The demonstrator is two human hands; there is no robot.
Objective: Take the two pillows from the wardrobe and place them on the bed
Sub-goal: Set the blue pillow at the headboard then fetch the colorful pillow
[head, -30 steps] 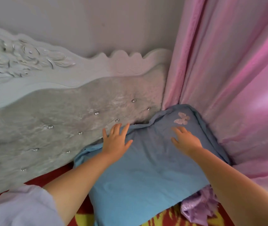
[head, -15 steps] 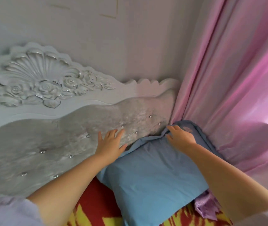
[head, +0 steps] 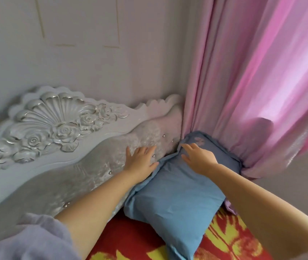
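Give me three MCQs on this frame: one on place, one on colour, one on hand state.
1. Where does the blue pillow lie?
A. in the corner by the headboard and the pink curtain
B. on the floor
C. inside a wardrobe

2. What colours is the bedspread?
A. plain white
B. red and yellow
C. green

3. How is the right hand?
A. a fist in the air
B. gripping the curtain
C. flat on the pillow, fingers straight

Answers: 1 A, its top end sits where headboard and curtain meet. 2 B, red and yellow pattern shows below the pillow. 3 C, palm down on the upper part.
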